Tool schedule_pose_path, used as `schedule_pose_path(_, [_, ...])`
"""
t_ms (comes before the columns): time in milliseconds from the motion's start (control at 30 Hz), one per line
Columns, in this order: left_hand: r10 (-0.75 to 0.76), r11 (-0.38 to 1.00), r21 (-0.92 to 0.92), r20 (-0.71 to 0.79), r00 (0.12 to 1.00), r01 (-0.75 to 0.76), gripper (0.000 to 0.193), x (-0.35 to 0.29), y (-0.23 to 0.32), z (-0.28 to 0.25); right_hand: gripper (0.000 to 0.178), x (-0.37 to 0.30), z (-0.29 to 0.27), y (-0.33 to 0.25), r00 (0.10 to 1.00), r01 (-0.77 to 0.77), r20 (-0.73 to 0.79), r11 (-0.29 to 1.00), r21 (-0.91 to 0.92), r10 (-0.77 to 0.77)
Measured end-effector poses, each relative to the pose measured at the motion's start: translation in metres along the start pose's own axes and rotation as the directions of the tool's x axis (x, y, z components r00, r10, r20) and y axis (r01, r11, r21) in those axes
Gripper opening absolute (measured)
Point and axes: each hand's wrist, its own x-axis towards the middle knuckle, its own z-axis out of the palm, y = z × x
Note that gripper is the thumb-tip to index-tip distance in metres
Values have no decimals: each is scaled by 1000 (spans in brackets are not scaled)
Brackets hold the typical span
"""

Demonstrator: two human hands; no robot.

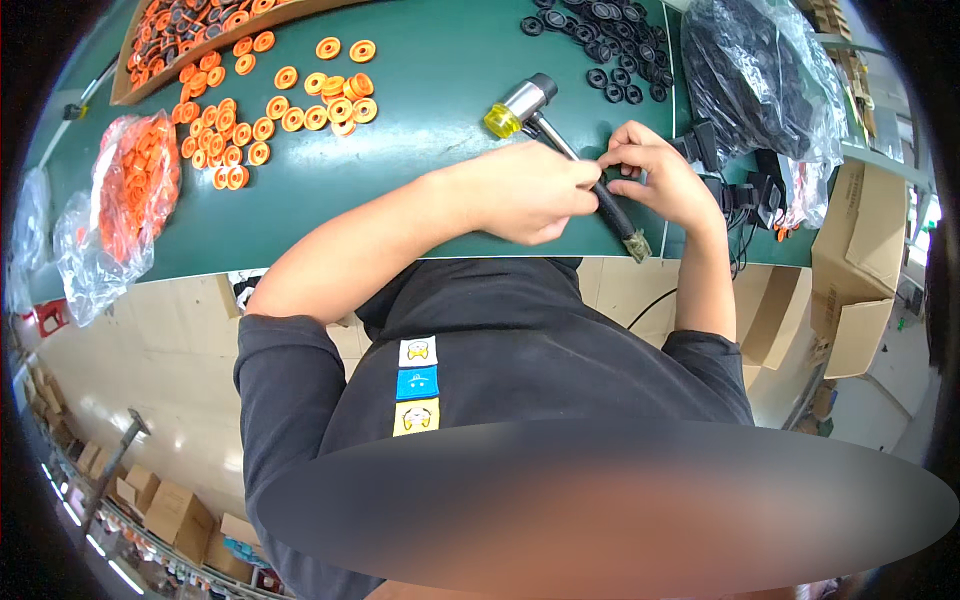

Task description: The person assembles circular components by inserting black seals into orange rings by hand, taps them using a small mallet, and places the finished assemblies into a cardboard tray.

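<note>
My left hand (535,193) is closed, its fingertips meeting those of my right hand above the table. Thumb and index finger of my right hand (660,177) are drawn together in a pinch. Something small and dark seems to sit between the two hands, but the fingers hide what it is. Beneath them a mallet (525,103) lies slantwise, with a metal head, a yellow face and a dark handle running toward the front edge. My left hand covers part of that handle; whether it touches it I cannot tell.
Orange wheel-like discs (315,115) are spread at the left, beside a bag of orange parts (135,180) and a cardboard tray (125,75). Several black rings (612,45) lie at the far right, near a bag of black parts (755,75), dark cabled devices (740,190) and an open carton (860,265).
</note>
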Motion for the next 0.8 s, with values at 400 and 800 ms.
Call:
schedule_pose_path(400, [-121,987,88,-149,981,135,10,4,-14,18,32,10,-6,-8,883,-2,-459,979,-203,-93])
schedule_pose_path(800, [-719,485,-873,-431,545,-50,26,-7,-43,-37,19,85,16,-53,669,465,-722,858,219,-178])
